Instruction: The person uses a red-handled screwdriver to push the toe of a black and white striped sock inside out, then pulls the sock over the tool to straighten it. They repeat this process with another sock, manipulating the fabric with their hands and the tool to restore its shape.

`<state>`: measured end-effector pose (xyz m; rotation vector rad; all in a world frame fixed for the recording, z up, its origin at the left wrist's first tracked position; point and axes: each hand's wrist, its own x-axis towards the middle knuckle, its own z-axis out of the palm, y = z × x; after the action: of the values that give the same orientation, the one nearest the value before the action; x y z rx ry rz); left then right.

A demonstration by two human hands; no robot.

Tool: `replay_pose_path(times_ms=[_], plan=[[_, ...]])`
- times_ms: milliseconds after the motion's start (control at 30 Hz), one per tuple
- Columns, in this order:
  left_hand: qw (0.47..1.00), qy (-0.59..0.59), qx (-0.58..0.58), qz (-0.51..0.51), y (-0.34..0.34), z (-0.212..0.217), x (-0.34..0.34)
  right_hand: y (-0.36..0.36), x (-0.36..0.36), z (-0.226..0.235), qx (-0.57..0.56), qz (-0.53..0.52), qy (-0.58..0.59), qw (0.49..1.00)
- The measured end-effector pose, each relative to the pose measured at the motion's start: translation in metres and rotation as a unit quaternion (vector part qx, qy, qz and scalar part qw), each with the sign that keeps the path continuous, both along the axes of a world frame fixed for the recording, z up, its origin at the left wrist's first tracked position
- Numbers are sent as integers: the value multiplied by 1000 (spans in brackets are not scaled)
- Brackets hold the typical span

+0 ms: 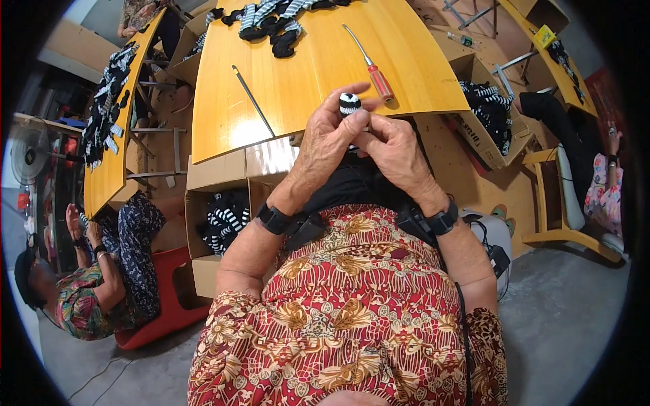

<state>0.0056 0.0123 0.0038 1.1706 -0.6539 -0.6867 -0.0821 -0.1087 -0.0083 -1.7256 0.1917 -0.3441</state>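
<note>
My left hand (328, 139) and my right hand (394, 150) are together just below the near edge of the yellow wooden table (305, 81). Both pinch a small black-and-white striped knitted piece (350, 103) whose rounded end sticks up between the fingertips. Black fabric (352, 183) hangs below the hands onto my lap. Each wrist wears a black band.
On the table lie a red-handled screwdriver (371, 66), a thin metal rod (253, 100) and a heap of striped knitted pieces (271, 20). Cardboard boxes (223, 203) of striped pieces stand at left and right (491, 115). One person sits at left (88, 284), another at right (602, 189).
</note>
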Motion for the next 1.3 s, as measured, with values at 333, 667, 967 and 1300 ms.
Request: replay_pose_path(times_ms=[333, 667, 967, 1300], plan=[[931, 338, -129, 58, 1, -23, 49, -65, 66, -29, -500, -171, -18, 849], [824, 497, -237, 131, 7, -33, 86, -47, 10, -18, -187, -110, -40, 975], [809, 493, -265, 178, 11, -33, 101, -3, -86, 33, -222, -17, -34, 974], [817, 485, -259, 172, 7, -22, 90, -1, -79, 18, -233, -36, -34, 971]])
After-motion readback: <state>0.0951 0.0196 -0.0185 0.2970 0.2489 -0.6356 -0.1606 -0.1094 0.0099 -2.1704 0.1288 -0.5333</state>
